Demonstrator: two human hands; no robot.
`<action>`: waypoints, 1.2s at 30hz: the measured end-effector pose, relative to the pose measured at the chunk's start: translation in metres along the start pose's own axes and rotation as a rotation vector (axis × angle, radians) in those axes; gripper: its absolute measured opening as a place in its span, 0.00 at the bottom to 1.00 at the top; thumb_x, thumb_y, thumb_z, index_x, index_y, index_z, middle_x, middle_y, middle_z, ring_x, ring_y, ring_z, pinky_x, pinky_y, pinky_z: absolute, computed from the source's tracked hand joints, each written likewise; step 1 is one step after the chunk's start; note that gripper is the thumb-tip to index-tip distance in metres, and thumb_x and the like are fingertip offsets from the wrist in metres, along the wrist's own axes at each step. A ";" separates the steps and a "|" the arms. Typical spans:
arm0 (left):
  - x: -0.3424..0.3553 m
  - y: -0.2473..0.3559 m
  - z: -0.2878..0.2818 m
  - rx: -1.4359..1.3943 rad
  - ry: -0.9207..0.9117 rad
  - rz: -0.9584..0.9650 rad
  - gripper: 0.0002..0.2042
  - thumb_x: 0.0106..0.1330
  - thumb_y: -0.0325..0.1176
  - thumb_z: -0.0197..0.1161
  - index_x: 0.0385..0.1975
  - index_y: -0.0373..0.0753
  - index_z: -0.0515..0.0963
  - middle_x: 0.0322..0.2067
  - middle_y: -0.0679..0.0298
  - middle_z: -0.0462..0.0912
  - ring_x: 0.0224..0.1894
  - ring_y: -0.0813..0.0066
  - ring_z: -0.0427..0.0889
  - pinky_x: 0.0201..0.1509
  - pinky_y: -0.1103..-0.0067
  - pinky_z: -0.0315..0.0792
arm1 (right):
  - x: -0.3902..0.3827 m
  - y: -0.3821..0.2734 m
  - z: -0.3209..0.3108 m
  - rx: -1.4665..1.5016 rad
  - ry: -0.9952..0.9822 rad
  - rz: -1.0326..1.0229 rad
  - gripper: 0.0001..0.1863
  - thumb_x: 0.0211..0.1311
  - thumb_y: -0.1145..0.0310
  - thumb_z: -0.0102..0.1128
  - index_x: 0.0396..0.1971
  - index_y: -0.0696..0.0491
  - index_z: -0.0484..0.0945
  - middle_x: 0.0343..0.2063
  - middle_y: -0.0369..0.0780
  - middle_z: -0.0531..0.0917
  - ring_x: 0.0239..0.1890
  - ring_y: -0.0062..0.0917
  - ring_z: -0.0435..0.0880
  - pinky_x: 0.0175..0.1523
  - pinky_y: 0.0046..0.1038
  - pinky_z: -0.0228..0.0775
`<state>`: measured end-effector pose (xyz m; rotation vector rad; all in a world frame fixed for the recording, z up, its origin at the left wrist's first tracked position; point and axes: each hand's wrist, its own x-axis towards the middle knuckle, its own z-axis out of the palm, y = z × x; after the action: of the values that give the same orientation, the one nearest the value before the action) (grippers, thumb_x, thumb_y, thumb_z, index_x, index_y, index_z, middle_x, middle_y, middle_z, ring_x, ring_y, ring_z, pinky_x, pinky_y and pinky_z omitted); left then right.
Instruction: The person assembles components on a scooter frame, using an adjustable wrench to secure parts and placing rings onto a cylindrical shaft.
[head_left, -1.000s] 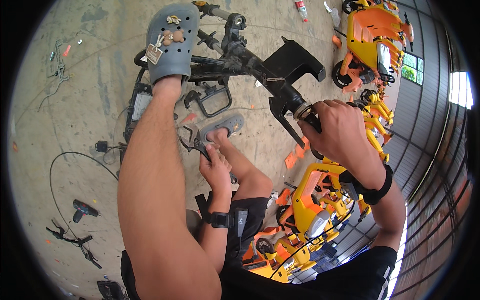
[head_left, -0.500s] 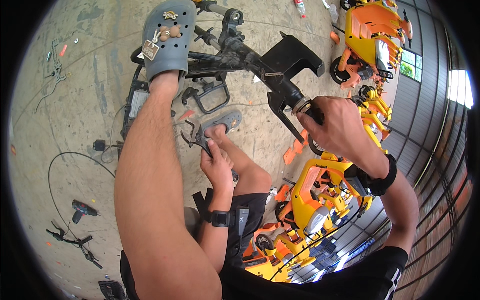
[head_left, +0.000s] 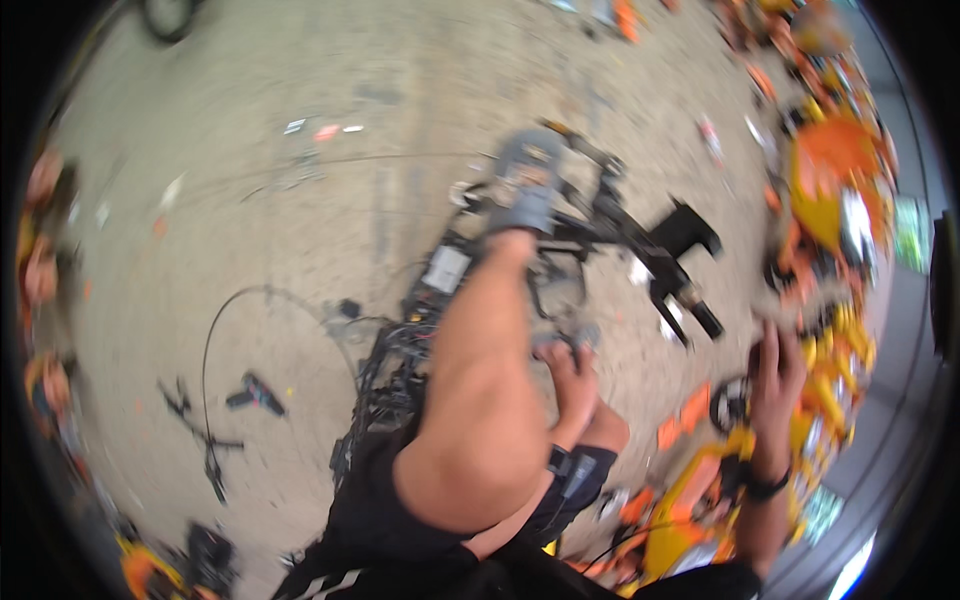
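Observation:
The picture is smeared by motion. My right hand (head_left: 778,368) is raised off to the right of the black frame tube (head_left: 655,262), apart from its end, fingers stretched out; I make out nothing in it. A metal collar (head_left: 690,295) shows near the tube's dark end. My left hand (head_left: 574,392) is low, beside my bent knee and in front of the other foot. Blur hides its fingers, and the adjustable wrench seen there before cannot be made out. My grey clog (head_left: 528,175) rests on the black frame.
Left on the concrete floor lie a cordless drill (head_left: 257,394), a handlebar with cable (head_left: 212,445) and small scraps. Yellow and orange scooters (head_left: 835,185) line the right side. Orange panels (head_left: 685,415) and a bottle (head_left: 710,140) lie near them.
My right hand has come off the tube's end and moved right. The view has swung, so the frame and legs appear farther right and smaller. The wrench in my left hand no longer shows clearly.

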<state>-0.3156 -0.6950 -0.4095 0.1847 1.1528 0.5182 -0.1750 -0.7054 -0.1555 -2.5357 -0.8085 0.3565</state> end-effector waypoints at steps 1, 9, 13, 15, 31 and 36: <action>0.001 0.010 -0.009 0.027 0.045 0.090 0.11 0.66 0.40 0.57 0.33 0.38 0.72 0.18 0.67 0.67 0.19 0.74 0.67 0.22 0.77 0.60 | -0.015 0.029 0.015 0.149 -0.063 -0.059 0.16 0.70 0.68 0.46 0.52 0.58 0.76 0.21 0.31 0.74 0.19 0.09 0.62 0.24 0.14 0.53; -0.093 0.022 0.035 1.116 0.221 1.126 0.13 0.59 0.35 0.65 0.36 0.33 0.74 0.27 0.55 0.78 0.30 0.58 0.79 0.32 0.66 0.71 | -0.165 0.107 0.078 0.393 -0.168 0.295 0.21 0.71 0.67 0.46 0.59 0.61 0.68 0.48 0.42 0.79 0.46 0.23 0.77 0.42 0.22 0.70; -0.168 0.103 0.048 0.201 -0.193 0.869 0.10 0.72 0.37 0.47 0.36 0.35 0.66 0.18 0.50 0.71 0.21 0.49 0.72 0.25 0.62 0.63 | -0.191 0.088 0.110 0.623 -0.083 0.372 0.21 0.69 0.66 0.45 0.56 0.62 0.70 0.43 0.42 0.80 0.39 0.26 0.79 0.43 0.25 0.70; -0.186 0.114 0.060 0.197 -0.393 0.818 0.10 0.71 0.35 0.47 0.36 0.34 0.65 0.20 0.46 0.72 0.25 0.44 0.73 0.28 0.60 0.64 | -0.197 0.090 0.105 0.542 -0.037 0.315 0.21 0.69 0.66 0.45 0.56 0.62 0.70 0.42 0.42 0.80 0.39 0.26 0.79 0.42 0.24 0.70; -0.052 0.155 0.119 0.136 -0.438 0.486 0.08 0.68 0.33 0.50 0.39 0.36 0.66 0.18 0.54 0.72 0.16 0.59 0.73 0.18 0.65 0.68 | -0.177 0.030 0.027 0.345 0.056 -0.040 0.21 0.62 0.66 0.43 0.49 0.63 0.76 0.37 0.46 0.80 0.35 0.30 0.76 0.45 0.29 0.67; -0.062 0.174 0.089 -0.100 -0.569 0.356 0.09 0.69 0.37 0.51 0.37 0.38 0.67 0.17 0.62 0.71 0.13 0.72 0.70 0.12 0.73 0.65 | -0.145 0.044 0.009 0.285 -0.019 -0.352 0.14 0.60 0.76 0.43 0.41 0.62 0.76 0.37 0.41 0.78 0.32 0.21 0.73 0.36 0.21 0.65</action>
<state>-0.3054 -0.5626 -0.2526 0.4255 0.5363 0.7746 -0.2727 -0.8211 -0.1699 -2.0830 -1.1039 0.3504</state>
